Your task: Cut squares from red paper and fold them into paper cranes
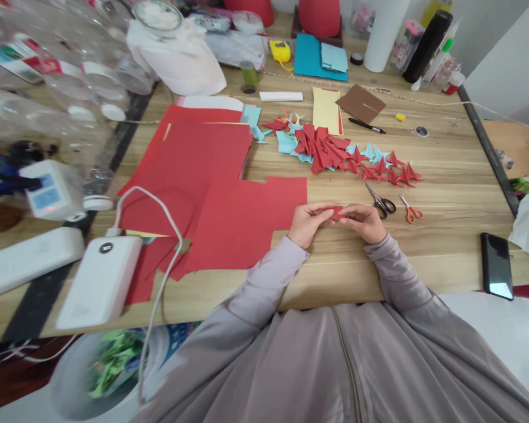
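Note:
A small folded piece of red paper (337,212) is pinched between my two hands above the front of the table. My left hand (307,223) grips its left end, thumb on top. My right hand (365,223) has its thumb and fingers on the right end. Just left of my hands lie flat sheets of red paper (233,220). Beyond them is a pile of folded red strips (321,147) beside a row of red paper cranes (385,170). Black scissors (381,204) and orange scissors (411,210) rest right of my right hand.
A white power bank (100,282) with a looping cable sits front left, near many clear plastic bottles (66,82). A phone (497,265) lies at the right edge. Farther back are a yellow tape measure (280,51), blue paper (311,56) and a black pen (367,126).

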Available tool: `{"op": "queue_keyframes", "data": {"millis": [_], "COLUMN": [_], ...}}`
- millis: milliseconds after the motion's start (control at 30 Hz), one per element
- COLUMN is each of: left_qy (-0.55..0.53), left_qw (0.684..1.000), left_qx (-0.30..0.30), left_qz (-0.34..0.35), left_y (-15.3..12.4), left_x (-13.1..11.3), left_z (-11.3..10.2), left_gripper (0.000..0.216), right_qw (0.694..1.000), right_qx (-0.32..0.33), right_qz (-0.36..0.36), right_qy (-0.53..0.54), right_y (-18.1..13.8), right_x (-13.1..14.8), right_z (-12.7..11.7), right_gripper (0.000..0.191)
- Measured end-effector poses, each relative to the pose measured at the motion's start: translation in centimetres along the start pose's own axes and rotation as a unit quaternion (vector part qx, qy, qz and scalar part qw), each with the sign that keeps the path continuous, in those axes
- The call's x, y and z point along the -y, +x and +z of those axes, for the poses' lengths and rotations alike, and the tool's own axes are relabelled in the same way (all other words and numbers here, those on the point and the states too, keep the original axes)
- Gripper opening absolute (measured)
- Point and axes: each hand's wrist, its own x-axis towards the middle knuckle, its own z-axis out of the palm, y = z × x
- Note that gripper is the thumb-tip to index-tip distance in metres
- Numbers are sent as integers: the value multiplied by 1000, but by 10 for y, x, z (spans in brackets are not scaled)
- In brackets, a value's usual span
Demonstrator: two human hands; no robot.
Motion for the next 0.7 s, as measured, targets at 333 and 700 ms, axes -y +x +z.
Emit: {"op": "queue_keyframes", "data": {"millis": [333, 700], "left_qy": [9, 14], "left_qw": [1000, 998], "left_qx": [-6, -54], "left_qz": [10, 11], "left_y": [-2, -1], "left_x": [-1, 2], "left_z": [6, 10], "left_gripper": [28, 27], "right_qw": [998, 990], "right_qx": [-45, -128], "right_qz": [25, 62], "right_qy": [-23, -15], "right_y": [3, 5], "right_x": [-7, -11], "right_z": [4, 15], "right_gripper": [27, 34]}}
